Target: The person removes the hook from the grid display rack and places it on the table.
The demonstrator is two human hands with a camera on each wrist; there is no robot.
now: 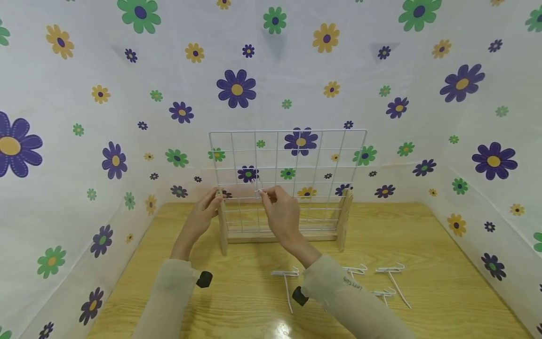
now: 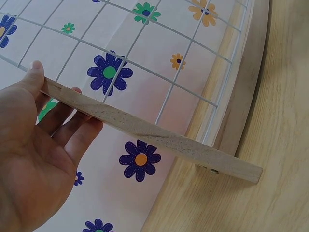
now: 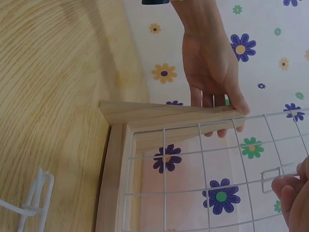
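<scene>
A white wire grid (image 1: 288,131) stands upright in a wooden stand. My left hand (image 1: 200,216) grips the upper part of the stand's left wooden upright (image 2: 145,130), thumb on one side and fingers on the other. At the left-middle of the grid, my right hand (image 1: 282,214) pinches a small white wire hook (image 3: 270,180) between thumb and fingertips. The hook's squared wire end lies right at the grid's wires in the right wrist view; the fingers hide the rest of it.
Several loose white wire hooks, such as this one (image 1: 390,270), lie on the wooden table (image 1: 178,301) in front of the stand, some close by the right forearm. A flower-printed sheet (image 1: 288,70) closes off the back and both sides.
</scene>
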